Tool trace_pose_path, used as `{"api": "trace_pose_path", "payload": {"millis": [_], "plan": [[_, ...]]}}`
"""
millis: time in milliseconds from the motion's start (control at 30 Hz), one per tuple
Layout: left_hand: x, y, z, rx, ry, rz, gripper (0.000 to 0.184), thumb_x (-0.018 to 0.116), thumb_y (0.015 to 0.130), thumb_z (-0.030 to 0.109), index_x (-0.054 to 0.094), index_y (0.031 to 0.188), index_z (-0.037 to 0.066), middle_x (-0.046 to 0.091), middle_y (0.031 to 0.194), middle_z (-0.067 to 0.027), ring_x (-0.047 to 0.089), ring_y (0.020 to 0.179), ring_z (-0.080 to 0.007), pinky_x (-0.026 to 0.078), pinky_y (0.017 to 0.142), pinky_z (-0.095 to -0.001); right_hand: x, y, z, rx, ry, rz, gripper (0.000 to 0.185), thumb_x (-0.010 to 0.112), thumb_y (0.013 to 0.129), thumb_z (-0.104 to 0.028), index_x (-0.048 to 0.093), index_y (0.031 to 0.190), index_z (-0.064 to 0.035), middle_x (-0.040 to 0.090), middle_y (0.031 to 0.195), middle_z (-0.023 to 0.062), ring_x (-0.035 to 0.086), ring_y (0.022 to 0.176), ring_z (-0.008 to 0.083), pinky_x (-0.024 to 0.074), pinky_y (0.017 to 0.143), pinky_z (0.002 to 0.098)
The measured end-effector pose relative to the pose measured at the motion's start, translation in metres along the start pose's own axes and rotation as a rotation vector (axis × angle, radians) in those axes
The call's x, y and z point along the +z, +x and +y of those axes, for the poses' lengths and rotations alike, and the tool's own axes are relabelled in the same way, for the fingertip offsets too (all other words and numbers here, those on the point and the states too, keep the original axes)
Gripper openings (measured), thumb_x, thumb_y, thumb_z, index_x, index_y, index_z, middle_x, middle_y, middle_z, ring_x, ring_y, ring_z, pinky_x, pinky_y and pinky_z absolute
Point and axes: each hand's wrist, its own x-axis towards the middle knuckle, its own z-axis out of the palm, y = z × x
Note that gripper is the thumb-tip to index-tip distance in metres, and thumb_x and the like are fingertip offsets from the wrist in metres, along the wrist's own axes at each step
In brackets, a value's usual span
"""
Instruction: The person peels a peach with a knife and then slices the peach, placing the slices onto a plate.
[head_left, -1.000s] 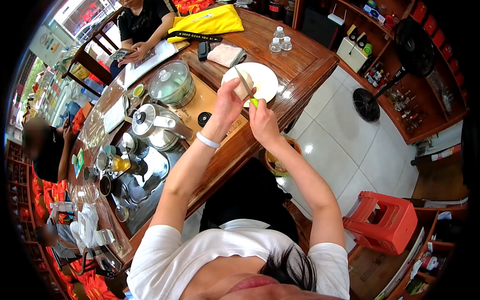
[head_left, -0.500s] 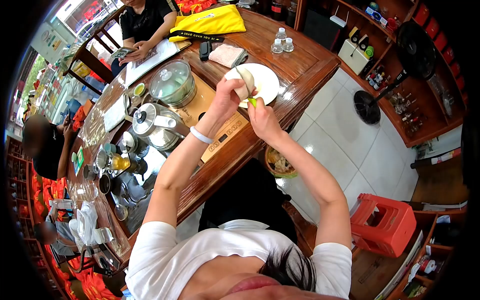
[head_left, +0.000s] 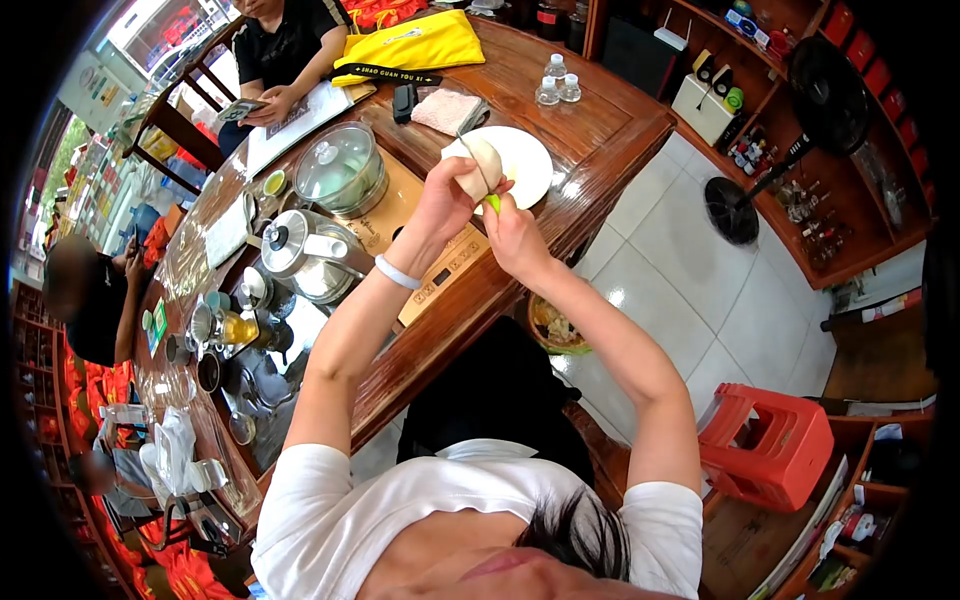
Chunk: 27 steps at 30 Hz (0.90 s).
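A pale, round, peeled piece of food (head_left: 484, 166) is held over a white plate (head_left: 530, 172) near the table's right part. Fingers of my left hand (head_left: 450, 197) wrap round its left and lower side. In my right hand (head_left: 513, 232) is a knife with a lime-green handle (head_left: 492, 202); its thin blade lies against the food, pointing up and left. Part of the blade is hard to make out. Behind the plate lies a folded pink cloth (head_left: 448, 110).
Left of my arms stand a metal kettle (head_left: 300, 245), a glass-lidded pot (head_left: 340, 170) and tea ware. Small bottles (head_left: 558, 82) and a yellow bag (head_left: 415, 48) lie further back. A person (head_left: 285, 60) sits across the table, holding a phone.
Both hands, with the food and knife, have shifted slightly left. The blade has changed its angle, now leaning further left across the food.
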Motion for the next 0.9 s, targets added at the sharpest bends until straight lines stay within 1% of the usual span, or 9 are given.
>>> {"api": "trace_pose_path", "payload": {"millis": [200,300,367,467,600,633,767,867,900], "plan": [[-0.012,-0.004,0.0,-0.069,0.019,-0.018,0.055,0.05,0.073,0.025,0.041,0.119,-0.004,0.054,0.111,-0.0201,0.055,0.098,-0.0333,0.042,0.093,-0.0437,0.007,-0.007,-0.007,0.129,0.226,-0.007,0.028,0.045,0.091,-0.02,0.048,0.085,0.0072,0.053,0.063,0.0294,0.055,0.061,0.0446,0.0446,0.053,0.0435],[-0.019,-0.002,-0.001,-0.122,0.016,-0.043,0.059,0.049,0.074,0.03,0.039,0.121,-0.005,0.053,0.113,-0.0218,0.055,0.098,-0.0361,0.041,0.094,-0.0448,0.009,-0.005,-0.01,0.357,0.375,-0.108,0.03,0.046,0.09,-0.026,0.051,0.083,0.0022,0.053,0.057,0.0216,0.054,0.049,0.0361,0.0432,0.044,0.0392],[-0.02,-0.001,-0.003,-0.125,-0.09,-0.033,0.061,0.046,0.076,0.032,0.038,0.122,-0.006,0.051,0.116,-0.0246,0.055,0.096,-0.0381,0.041,0.094,-0.0461,0.003,-0.003,-0.022,0.726,0.816,-0.212,0.031,0.047,0.09,-0.031,0.048,0.077,-0.0031,0.046,0.051,0.0078,0.046,0.038,0.0196,0.0358,0.033,0.0314],[-0.019,0.0,-0.002,-0.159,-0.193,-0.036,0.061,0.045,0.077,0.033,0.038,0.122,-0.007,0.049,0.117,-0.0269,0.055,0.098,-0.0382,0.042,0.093,-0.0476,0.014,-0.003,-0.027,0.785,1.075,-0.209,0.03,0.049,0.089,-0.033,0.043,0.073,-0.0076,0.036,0.05,-0.0017,0.036,0.036,0.0074,0.0275,0.029,0.0243],[-0.03,0.024,-0.004,-0.112,-0.128,0.025,0.056,0.044,0.08,0.033,0.041,0.118,-0.008,0.051,0.112,-0.0265,0.052,0.103,-0.0387,0.042,0.092,-0.05,0.013,0.013,-0.025,0.732,1.038,-0.125,0.028,0.048,0.09,-0.032,0.042,0.076,-0.0086,0.036,0.05,-0.0021,0.035,0.036,0.0076,0.0275,0.03,0.0237],[-0.036,0.03,-0.001,-0.09,-0.18,0.03,0.043,0.045,0.082,0.028,0.046,0.111,-0.004,0.054,0.103,-0.0206,0.053,0.1,-0.0354,0.042,0.091,-0.0509,0.009,0.018,-0.026,0.665,0.914,-0.093,0.028,0.046,0.092,-0.032,0.036,0.075,-0.0121,0.033,0.052,-0.0037,0.028,0.035,0.0052,0.0203,0.03,0.0219],[-0.051,0.043,0.007,-0.011,-0.055,0.185,0.025,0.051,0.079,0.015,0.048,0.101,0.004,0.053,0.093,-0.0106,0.054,0.091,-0.0261,0.045,0.088,-0.0503,-0.015,0.024,-0.009,0.666,0.683,0.008,0.028,0.049,0.091,-0.032,0.039,0.075,-0.0105,0.035,0.053,-0.0039,0.03,0.037,0.004,0.0227,0.03,0.0212],[-0.032,0.049,0.004,0.143,0.28,0.276,0.032,0.054,0.077,0.011,0.045,0.106,0.003,0.053,0.095,-0.01,0.055,0.091,-0.0231,0.049,0.083,-0.0452,-0.029,0.019,0.005,0.786,0.763,-0.035,0.029,0.05,0.09,-0.031,0.039,0.073,-0.01,0.035,0.054,-0.0046,0.027,0.037,0.0039,0.0209,0.031,0.0214],[-0.037,0.057,0.001,0.17,0.347,0.279,0.052,0.065,0.069,0.008,0.04,0.114,0.002,0.054,0.098,-0.0118,0.057,0.087,-0.0184,0.051,0.076,-0.0353,-0.032,0.018,0.01,0.789,0.76,-0.029,0.029,0.05,0.09,-0.031,0.039,0.073,-0.01,0.035,0.054,-0.0046,0.027,0.037,0.0039,0.0209,0.031,0.0214]]}}
